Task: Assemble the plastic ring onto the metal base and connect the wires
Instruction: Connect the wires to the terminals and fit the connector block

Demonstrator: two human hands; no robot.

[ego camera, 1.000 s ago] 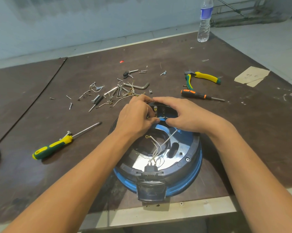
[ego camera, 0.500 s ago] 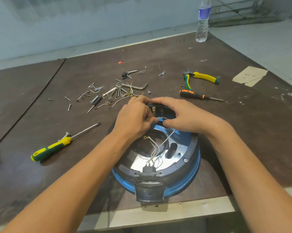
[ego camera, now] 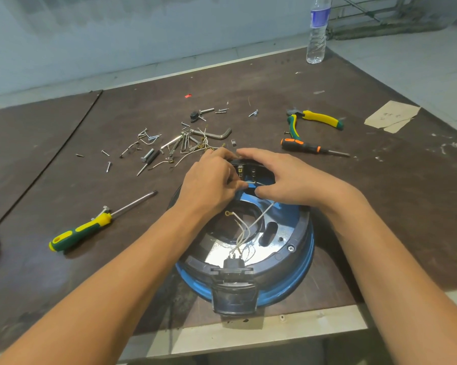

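Both hands are set at the far rim of the plastic ring (ego camera: 301, 230), seated on the blue metal base (ego camera: 301, 280) near the tabletop's (ego camera: 380, 206) front: a white wire (ego camera: 251, 182) is pinched in the curled fingers (ego camera: 232, 180) of the left hand (ego camera: 209, 185), and the rim is gripped by the right hand (ego camera: 288, 180). The wire is best guided straight to its terminal while the ring is steadied. Its end is held just beside the right thumb, inside the rim.

Hidden bits
The left hand (ego camera: 209, 185) and right hand (ego camera: 288, 180) cover the far side of the plastic ring (ego camera: 305, 229) and the end of the white wire (ego camera: 251, 182). The bottle (ego camera: 317, 30) at the table's (ego camera: 380, 206) far corner has its top cut off.
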